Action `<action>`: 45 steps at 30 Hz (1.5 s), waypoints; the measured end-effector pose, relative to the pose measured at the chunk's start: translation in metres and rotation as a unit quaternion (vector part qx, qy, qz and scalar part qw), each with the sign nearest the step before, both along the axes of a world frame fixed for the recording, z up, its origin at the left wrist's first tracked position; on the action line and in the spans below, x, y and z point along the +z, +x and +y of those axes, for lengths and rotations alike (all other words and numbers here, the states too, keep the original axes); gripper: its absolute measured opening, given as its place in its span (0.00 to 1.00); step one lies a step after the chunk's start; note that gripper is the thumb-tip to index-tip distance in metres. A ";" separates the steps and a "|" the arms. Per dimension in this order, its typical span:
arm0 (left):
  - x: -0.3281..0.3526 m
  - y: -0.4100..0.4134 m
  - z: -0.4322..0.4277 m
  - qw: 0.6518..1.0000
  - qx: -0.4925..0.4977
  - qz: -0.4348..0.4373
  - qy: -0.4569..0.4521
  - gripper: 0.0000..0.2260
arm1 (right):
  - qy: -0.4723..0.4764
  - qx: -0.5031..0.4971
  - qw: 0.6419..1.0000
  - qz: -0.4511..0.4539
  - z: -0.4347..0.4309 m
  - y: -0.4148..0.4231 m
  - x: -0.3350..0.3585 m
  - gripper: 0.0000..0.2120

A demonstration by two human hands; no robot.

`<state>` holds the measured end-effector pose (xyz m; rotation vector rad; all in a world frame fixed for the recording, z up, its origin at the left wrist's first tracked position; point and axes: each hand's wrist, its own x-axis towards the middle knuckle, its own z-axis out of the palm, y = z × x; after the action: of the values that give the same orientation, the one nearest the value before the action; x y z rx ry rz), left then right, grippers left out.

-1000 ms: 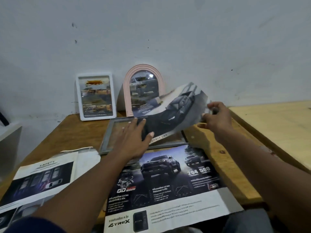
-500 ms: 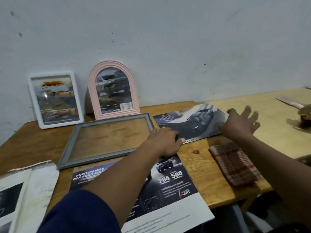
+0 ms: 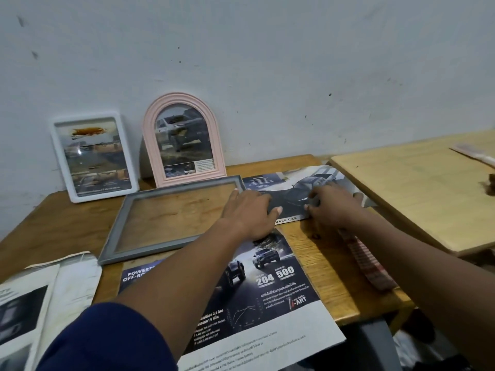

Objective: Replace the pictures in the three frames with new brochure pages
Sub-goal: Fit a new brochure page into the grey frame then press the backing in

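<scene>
The brochure page (image 3: 284,187) is lying flat, print up, on the desk (image 3: 67,220), just right of the empty grey frame (image 3: 184,188), with its left end meeting the frame's right edge. Its long axis is running left to right, much like the frame's. The left hand (image 3: 250,210), nearer the frame, is pressing flat-fingered on the page's left end. The right hand (image 3: 333,207) is resting bent-fingered further right; I cannot tell whether it is pinching or only pressing. The page is probably needing a short leftward slide.
</scene>
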<state>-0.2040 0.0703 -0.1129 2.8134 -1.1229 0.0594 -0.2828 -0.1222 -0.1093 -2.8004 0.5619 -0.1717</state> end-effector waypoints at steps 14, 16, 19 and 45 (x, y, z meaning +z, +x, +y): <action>0.021 0.008 0.154 0.987 0.144 0.003 -0.077 0.27 | 0.059 0.190 0.979 -0.042 0.139 0.032 0.034 0.19; 0.021 0.010 0.181 0.981 0.167 0.011 -0.097 0.27 | 0.049 0.215 0.975 -0.035 0.159 0.039 0.035 0.17; 0.018 0.005 0.214 0.974 0.187 0.038 -0.121 0.31 | 0.014 0.230 0.973 -0.021 0.175 0.044 0.033 0.13; -0.018 -0.034 0.246 0.977 0.172 0.009 -0.127 0.41 | -0.110 0.162 0.955 -0.222 0.152 -0.026 -0.018 0.11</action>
<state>-0.2378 0.3161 -0.1306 2.7308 -0.5657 0.1910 -0.3086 0.0294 -0.1269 -2.8694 -0.0261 -0.8108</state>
